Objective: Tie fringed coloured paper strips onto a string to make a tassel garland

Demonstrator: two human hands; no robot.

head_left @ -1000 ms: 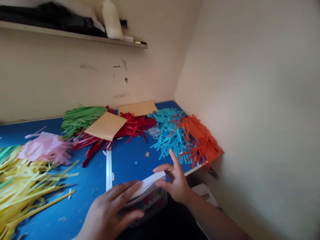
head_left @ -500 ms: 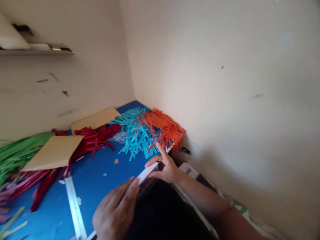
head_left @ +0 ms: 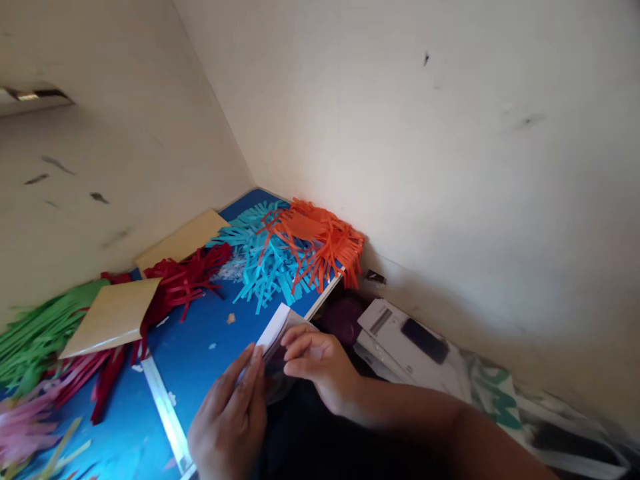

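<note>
My left hand (head_left: 230,413) is closed on a thin, flat white-edged packet (head_left: 274,325), held upright at the table's near edge. The packet's side facing right looks dark or see-through, and I cannot make out what it holds. My right hand (head_left: 325,370) is beside that side, fingers half bent and thumb apart from them. Its fingertips are close to the packet; whether they touch it I cannot tell. Beyond my hands lie fringed orange paper strips (head_left: 325,233) and fringed light-blue paper strips (head_left: 270,263) on the blue table (head_left: 195,363).
On the left lie green strips (head_left: 45,333), red strips (head_left: 195,270), pink strips (head_left: 25,427) and a tan envelope-like sheet (head_left: 113,313), with another tan sheet (head_left: 183,240) behind. White boxes (head_left: 395,333) and plastic bags (head_left: 495,393) sit right of the table, below the wall.
My right hand has let go of the white packet's far end and drawn back beside it. The packet now stands more upright in my left hand. The view has turned right.
</note>
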